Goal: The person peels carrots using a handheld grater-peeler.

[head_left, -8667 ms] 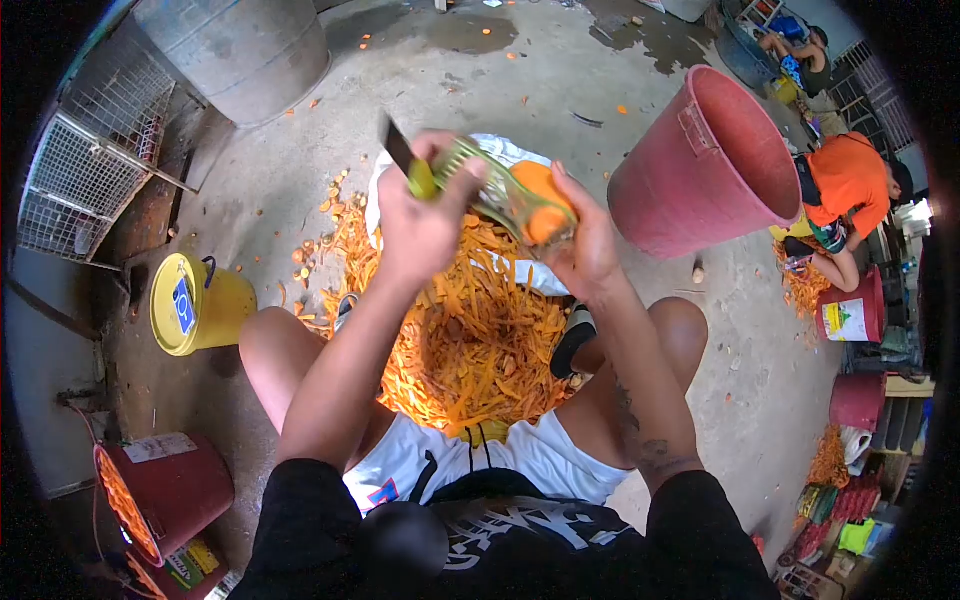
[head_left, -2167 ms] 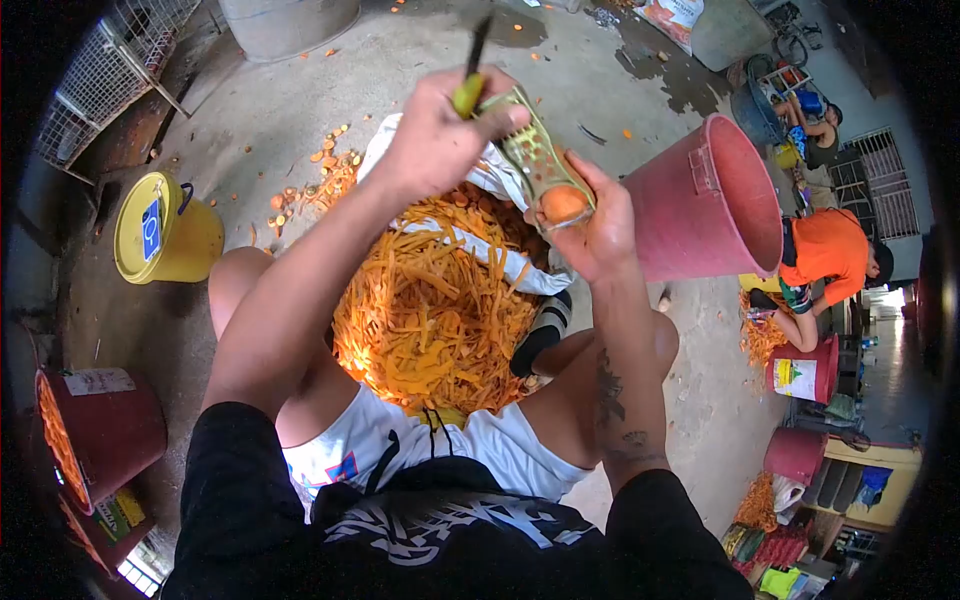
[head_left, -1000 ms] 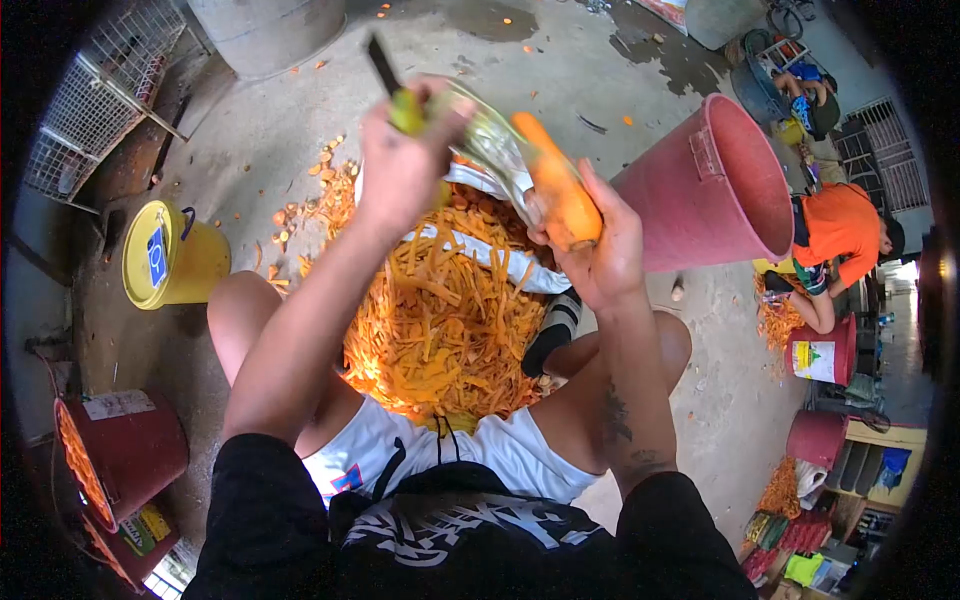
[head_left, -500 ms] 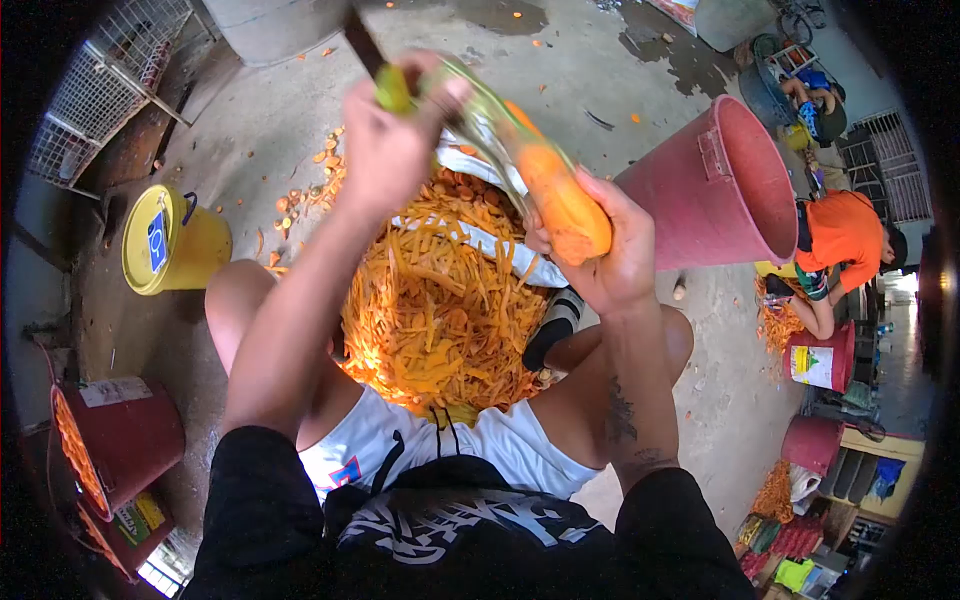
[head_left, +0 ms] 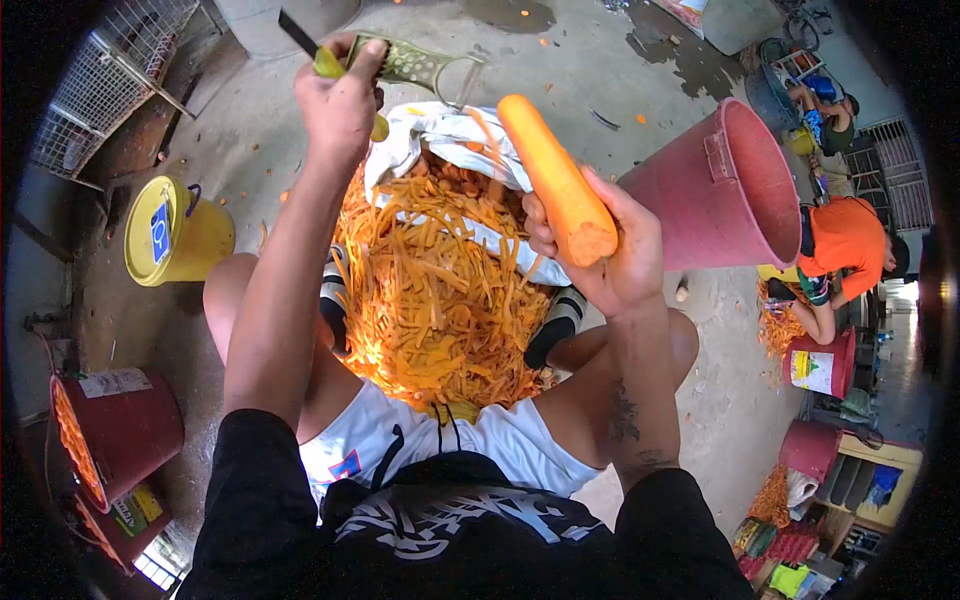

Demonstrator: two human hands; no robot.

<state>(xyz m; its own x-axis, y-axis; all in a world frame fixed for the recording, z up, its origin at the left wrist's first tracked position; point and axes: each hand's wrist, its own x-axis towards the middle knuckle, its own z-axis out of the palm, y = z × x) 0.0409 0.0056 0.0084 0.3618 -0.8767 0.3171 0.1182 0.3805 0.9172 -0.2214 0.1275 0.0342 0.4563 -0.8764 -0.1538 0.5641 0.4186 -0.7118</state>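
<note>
My left hand (head_left: pixel 342 105) is closed around a green peeler (head_left: pixel 410 65) and also a knife (head_left: pixel 297 32) with a dark blade and yellow-green handle. The peeler points right, apart from the carrot. In my right hand (head_left: pixel 622 245), palm up, lies a thick orange carrot (head_left: pixel 555 170) with its blunt end toward me; its surface looks smooth and peeled. A thin strip of peel hangs near its far end. Between my legs is a heap of orange peelings (head_left: pixel 440 310), with a white sack (head_left: pixel 420 125) at its far side holding more carrot pieces.
A large pink bucket (head_left: pixel 690 190) leans at my right. On my left stand a yellow bucket (head_left: pixel 190 235) and red buckets (head_left: pixel 140 430) with orange contents. A co-worker in an orange shirt (head_left: pixel 845 235) bends over at the right; another person (head_left: pixel 830 120) sits farther back.
My left hand has moved up and left, taking the peeler off the carrot. The carrot stays in my right hand, now fully visible. More of the white sack shows.
</note>
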